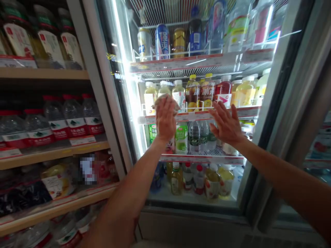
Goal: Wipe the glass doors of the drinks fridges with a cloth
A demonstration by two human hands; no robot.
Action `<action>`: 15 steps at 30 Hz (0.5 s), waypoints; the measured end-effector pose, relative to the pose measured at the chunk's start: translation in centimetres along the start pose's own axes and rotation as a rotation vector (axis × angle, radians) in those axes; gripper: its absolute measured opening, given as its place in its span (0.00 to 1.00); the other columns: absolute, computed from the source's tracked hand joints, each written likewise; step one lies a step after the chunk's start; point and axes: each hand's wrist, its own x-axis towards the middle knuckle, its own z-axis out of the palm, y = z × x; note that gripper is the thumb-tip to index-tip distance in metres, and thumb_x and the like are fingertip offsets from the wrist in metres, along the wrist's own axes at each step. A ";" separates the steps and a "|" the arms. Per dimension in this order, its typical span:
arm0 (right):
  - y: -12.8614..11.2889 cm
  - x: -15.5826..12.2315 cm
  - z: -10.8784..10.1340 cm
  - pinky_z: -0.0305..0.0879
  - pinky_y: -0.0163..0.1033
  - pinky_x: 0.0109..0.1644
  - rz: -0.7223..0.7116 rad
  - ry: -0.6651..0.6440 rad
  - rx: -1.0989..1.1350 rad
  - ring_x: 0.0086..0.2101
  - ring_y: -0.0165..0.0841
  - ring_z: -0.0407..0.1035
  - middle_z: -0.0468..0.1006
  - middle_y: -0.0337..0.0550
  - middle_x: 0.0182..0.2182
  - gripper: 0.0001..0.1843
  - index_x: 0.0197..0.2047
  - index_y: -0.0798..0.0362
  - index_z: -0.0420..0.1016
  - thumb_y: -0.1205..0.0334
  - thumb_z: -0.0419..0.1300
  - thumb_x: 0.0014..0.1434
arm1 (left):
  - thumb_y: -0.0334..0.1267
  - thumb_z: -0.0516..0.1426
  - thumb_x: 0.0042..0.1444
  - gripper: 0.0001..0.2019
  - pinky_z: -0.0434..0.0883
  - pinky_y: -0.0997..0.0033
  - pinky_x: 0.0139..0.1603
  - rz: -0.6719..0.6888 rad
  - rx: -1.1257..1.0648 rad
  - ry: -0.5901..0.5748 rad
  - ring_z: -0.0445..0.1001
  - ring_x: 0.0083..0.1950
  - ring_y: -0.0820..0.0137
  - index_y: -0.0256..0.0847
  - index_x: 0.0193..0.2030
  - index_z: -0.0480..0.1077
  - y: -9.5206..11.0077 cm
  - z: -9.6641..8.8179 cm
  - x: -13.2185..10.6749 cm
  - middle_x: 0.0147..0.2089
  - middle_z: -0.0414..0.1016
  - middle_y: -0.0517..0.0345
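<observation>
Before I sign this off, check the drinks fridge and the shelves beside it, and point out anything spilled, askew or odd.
No spill shows, and the bottles and cans in the fridge look upright. The one odd spot is a pixelated patch above a left-hand shelf, which hides whatever is there.

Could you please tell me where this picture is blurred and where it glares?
Head view: the left hand and the cloth under it look blurred, likely by motion; head view: the light strip along the left of the cooler glares white.
</observation>
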 end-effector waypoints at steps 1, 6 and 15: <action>0.1 0.0 0.0 0.36 0.57 0.65 -0.011 0.011 -0.010 0.64 0.40 0.44 0.48 0.44 0.66 0.33 0.67 0.47 0.41 0.57 0.48 0.61 | 0.32 0.43 0.58 0.23 0.48 0.57 0.68 0.037 -0.011 -0.019 0.46 0.69 0.68 0.37 0.61 0.57 1.0 0.7 0.1 0.63 0.60 0.50; 0.3 -0.1 0.0 0.37 0.55 0.66 -0.037 0.027 -0.037 0.63 0.39 0.46 0.48 0.45 0.66 0.35 0.68 0.47 0.36 0.59 0.48 0.61 | 0.38 0.43 0.61 0.22 0.48 0.56 0.68 -0.018 0.027 -0.021 0.44 0.69 0.67 0.37 0.61 0.57 -1.1 0.8 0.2 0.64 0.59 0.49; -0.3 0.0 -0.1 0.37 0.54 0.66 -0.057 0.071 -0.073 0.64 0.38 0.43 0.46 0.44 0.66 0.38 0.68 0.47 0.32 0.64 0.50 0.61 | 0.43 0.45 0.61 0.20 0.48 0.50 0.67 -0.343 0.107 0.248 0.46 0.68 0.62 0.35 0.55 0.62 -5.6 -1.3 1.1 0.63 0.58 0.41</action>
